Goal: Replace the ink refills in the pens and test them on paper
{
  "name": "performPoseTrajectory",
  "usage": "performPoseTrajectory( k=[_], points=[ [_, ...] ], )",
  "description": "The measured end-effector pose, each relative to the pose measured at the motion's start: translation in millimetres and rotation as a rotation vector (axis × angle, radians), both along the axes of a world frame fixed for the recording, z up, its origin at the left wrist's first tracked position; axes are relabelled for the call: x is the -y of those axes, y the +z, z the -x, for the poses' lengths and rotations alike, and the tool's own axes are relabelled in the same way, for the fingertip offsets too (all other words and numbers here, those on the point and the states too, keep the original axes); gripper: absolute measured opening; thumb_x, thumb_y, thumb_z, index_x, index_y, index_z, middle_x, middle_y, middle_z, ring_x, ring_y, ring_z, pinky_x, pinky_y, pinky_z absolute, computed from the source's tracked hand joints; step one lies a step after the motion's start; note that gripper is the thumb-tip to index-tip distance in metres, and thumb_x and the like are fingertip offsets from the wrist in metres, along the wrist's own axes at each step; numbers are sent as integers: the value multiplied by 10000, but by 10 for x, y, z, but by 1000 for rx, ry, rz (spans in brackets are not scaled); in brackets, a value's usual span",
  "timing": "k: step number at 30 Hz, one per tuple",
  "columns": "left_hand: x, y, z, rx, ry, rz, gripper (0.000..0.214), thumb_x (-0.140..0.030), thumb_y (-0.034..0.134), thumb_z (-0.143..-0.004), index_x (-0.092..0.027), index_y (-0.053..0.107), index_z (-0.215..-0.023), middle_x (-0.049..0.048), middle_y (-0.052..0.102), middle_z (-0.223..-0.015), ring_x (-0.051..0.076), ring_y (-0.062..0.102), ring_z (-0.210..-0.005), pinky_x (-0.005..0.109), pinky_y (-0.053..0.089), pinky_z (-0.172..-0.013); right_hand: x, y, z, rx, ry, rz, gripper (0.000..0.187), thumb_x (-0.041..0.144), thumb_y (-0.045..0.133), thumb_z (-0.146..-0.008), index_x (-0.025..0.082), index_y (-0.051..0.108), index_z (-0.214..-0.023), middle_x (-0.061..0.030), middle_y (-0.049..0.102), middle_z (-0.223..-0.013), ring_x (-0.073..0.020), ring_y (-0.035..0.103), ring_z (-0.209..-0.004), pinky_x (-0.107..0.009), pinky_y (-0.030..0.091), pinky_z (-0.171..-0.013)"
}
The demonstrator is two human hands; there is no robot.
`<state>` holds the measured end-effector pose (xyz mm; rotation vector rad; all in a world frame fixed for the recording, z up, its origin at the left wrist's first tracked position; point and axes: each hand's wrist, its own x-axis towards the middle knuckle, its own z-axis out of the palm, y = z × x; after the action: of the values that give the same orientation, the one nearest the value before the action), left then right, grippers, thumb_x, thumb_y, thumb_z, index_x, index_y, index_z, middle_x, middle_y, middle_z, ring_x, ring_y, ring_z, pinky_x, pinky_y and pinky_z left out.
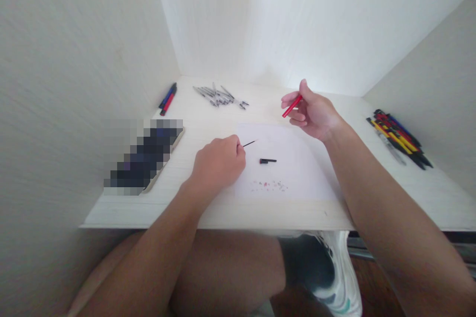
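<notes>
My left hand is closed in a loose fist above the left edge of the white paper. A thin dark pen refill pokes out of it to the right, its rear part hidden in my fingers. My right hand, raised past the paper's far edge, holds a red pen barrel between thumb and fingers, tilted down to the left. On the paper between both hands lies a black pen cap. Small scribbled marks show near the paper's front edge.
Several clear pen parts or refills lie at the back. A blue and a red pen rest by the left wall, with a phone, its screen blurred out, in front. Several coloured pens are piled at right. Walls enclose three sides.
</notes>
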<state>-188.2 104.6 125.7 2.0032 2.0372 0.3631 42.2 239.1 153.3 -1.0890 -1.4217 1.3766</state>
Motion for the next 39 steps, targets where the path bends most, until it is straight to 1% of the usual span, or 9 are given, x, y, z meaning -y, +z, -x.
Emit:
performPoseTrajectory(
  k=[3, 8, 13, 18, 21, 26, 33, 36, 39],
  points=[
    [8, 5, 2, -3, 1, 8, 315, -341, 338, -998, -234, 621, -910, 103, 705, -914, 293, 642, -793, 387, 357, -643, -63, -14, -64, 72, -112, 2, 539, 624, 535, -1025, 177, 659, -752, -24, 562, -654, -72, 285, -440, -263, 171, -398],
    [11, 11, -10, -20, -2, 19, 331, -347, 331, -1005, -236, 634, -928, 104, 711, -927, 299, 655, -805, 398, 418, -672, -134, -99, -111, 491, -200, -12, 376, 368, 610, -1006, 165, 652, -693, 6, 461, -562, -95, 381, -462, -272, 296, -460],
    [6, 3, -14, -33, -5, 14, 344, -349, 334, -1010, -232, 653, -956, 112, 720, -949, 308, 672, -823, 415, 469, -704, -107, -131, -108, 969, -18, -159, 255, 301, 626, -956, 184, 621, -729, -24, 575, -616, -139, 500, -507, -308, 377, -536],
    [11, -12, -15, -7, -13, -14, 355, -342, 337, -1021, -222, 668, -974, 126, 723, -934, 306, 676, -814, 403, 473, -690, -112, -158, -133, 1255, 147, -383, 139, 310, 625, -931, 193, 700, -926, -88, 740, -922, -206, 643, -742, -333, 449, -678],
    [11, -11, -14, 14, -15, -32, 364, -344, 336, -1032, -215, 674, -995, 138, 720, -934, 313, 678, -821, 395, 462, -680, -142, -195, -150, 1289, 162, -412, 177, 333, 639, -920, 199, 731, -990, -110, 757, -1032, -239, 665, -858, -342, 464, -718],
    [15, 7, -17, 38, 10, -32, 358, -333, 333, -1047, -223, 674, -1030, 142, 719, -943, 306, 676, -823, 383, 460, -692, -170, -216, -163, 1324, 155, -397, 195, 350, 647, -919, 205, 745, -1004, -116, 764, -1057, -250, 673, -869, -351, 472, -719],
    [-1, 19, -31, 114, 36, -99, 325, -332, 351, -1053, -223, 656, -1031, 124, 722, -919, 293, 667, -829, 365, 419, -692, -180, -209, -187, 1313, 131, -475, 246, 386, 642, -951, 182, 773, -995, -116, 748, -971, -237, 648, -807, -375, 473, -769],
    [-14, 10, -33, 178, 42, -163, 312, -342, 367, -1056, -221, 650, -1008, 99, 720, -885, 272, 657, -811, 348, 378, -664, -146, -178, -152, 1150, 33, -582, 293, 444, 652, -957, 181, 769, -899, -112, 732, -959, -229, 629, -808, -378, 472, -774],
    [-11, 11, -37, 252, 16, -237, 308, -361, 389, -1062, -215, 654, -1000, 72, 718, -856, 244, 646, -798, 336, 369, -665, -43, -93, -74, 788, 7, -538, 384, 536, 649, -965, 188, 752, -836, -90, 723, -899, -191, 595, -740, -336, 460, -676]
  ],
)
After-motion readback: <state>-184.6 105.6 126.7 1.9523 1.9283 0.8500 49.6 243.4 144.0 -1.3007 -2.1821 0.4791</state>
